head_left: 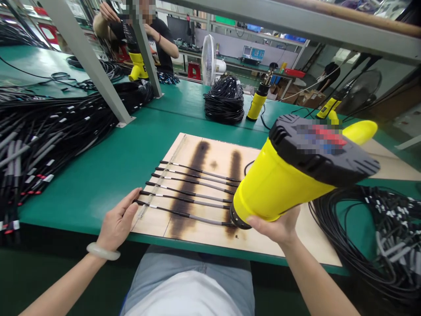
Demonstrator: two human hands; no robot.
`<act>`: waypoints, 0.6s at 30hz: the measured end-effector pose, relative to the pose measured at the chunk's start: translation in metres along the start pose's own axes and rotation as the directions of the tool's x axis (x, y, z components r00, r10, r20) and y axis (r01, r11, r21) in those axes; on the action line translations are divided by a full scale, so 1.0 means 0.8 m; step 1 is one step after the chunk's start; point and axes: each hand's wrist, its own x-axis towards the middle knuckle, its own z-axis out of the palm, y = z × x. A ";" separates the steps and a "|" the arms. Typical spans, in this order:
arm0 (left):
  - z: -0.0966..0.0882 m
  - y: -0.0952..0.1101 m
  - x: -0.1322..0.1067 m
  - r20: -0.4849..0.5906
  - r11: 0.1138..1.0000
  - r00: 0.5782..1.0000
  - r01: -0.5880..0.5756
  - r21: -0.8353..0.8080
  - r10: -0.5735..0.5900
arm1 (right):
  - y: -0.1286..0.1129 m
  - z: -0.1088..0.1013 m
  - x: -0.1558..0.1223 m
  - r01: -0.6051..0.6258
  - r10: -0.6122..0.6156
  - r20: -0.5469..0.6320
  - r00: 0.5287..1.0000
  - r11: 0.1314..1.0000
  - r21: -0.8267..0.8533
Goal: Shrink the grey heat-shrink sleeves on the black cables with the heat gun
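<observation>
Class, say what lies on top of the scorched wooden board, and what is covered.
Six black cables lie across the board; the yellow heat gun hides its right part.

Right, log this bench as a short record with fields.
left hand: open, at the board's near edge, beside the cable ends
right hand: holding a yellow heat gun above the board
work surface: scorched wooden board on a green bench
on board: six black cables with grey sleeves, side by side, across a clear strip
nearby: coiled black cable bundle
across bench: co-worker
</observation>
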 end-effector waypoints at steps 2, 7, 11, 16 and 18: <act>0.000 -0.001 0.000 0.002 1.000 1.000 0.003 0.002 -0.003 | -0.001 0.000 0.002 -0.008 0.008 -0.003 1.000 1.000 -0.023; 0.000 -0.002 0.000 0.008 1.000 1.000 0.003 -0.010 -0.003 | -0.004 0.000 0.002 -0.030 0.030 0.024 0.999 1.000 -0.006; 0.001 -0.003 0.001 0.000 1.000 1.000 -0.002 -0.001 0.002 | -0.003 -0.002 0.001 -0.017 0.017 0.027 0.999 1.000 -0.003; 0.003 -0.003 0.002 -0.016 1.000 1.000 -0.002 0.014 0.002 | -0.003 0.000 0.003 0.006 -0.007 0.026 1.000 0.999 0.051; 0.002 -0.002 0.002 -0.015 1.000 1.000 0.004 0.006 -0.004 | -0.004 0.000 0.003 0.010 -0.014 0.047 0.999 0.996 0.084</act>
